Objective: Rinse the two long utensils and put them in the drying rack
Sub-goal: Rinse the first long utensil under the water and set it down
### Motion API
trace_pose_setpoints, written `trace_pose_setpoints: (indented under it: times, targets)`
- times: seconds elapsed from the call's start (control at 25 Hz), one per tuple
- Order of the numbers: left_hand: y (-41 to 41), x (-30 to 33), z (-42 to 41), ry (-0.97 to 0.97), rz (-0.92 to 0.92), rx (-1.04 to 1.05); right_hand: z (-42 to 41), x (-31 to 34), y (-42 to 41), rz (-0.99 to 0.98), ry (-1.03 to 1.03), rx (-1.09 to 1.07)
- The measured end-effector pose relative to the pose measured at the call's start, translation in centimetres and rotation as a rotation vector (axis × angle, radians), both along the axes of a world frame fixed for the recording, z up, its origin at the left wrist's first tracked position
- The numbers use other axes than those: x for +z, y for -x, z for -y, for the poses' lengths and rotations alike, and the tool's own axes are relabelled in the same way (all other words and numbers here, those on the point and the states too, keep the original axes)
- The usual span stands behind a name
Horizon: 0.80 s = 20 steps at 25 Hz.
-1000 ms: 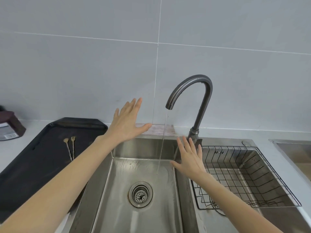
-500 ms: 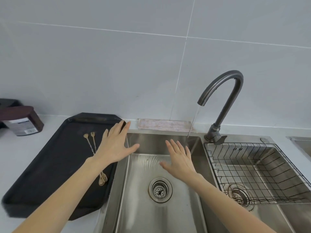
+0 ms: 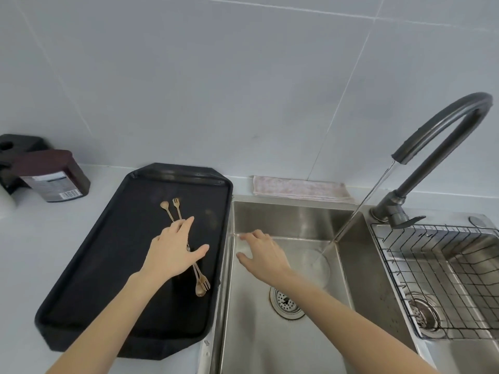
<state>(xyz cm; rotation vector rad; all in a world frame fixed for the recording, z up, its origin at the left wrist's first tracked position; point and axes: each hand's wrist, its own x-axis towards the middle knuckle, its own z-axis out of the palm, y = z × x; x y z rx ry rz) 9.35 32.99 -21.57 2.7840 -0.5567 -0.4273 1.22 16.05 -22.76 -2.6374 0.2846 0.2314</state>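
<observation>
Steel double sink (image 3: pixel 351 306) with water running, wire drying rack (image 3: pixel 442 282) in its right basin. Black rectangular tray (image 3: pixel 89 279) holds two long golden utensils (image 3: pixel 201 279). Left hand (image 3: pixel 172 252) spread flat above them; right hand (image 3: pixel 263 252) loosely open over the sink.

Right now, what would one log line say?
left hand open over two long utensils on black tray | right hand open over sink | tap running

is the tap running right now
On. A thin stream of water falls from the faucet spout into the left sink basin, splashing just right of the right hand.
</observation>
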Motion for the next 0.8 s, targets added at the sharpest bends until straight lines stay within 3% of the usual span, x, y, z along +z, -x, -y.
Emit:
trace_pose_setpoints:
  times: [0.44, 0.8]
  targets:
    - [-1.6, -4.1, -1.0, -0.013, -0.142, 0.299, -6.5, -2.6, -4.5, -0.163, -0.057, 0.099]
    - [-1.8, -4.5, -0.1, 0.017, -0.248, 0.417, -7.7, -3.3, -4.9, -0.200, -0.057, 0.029]
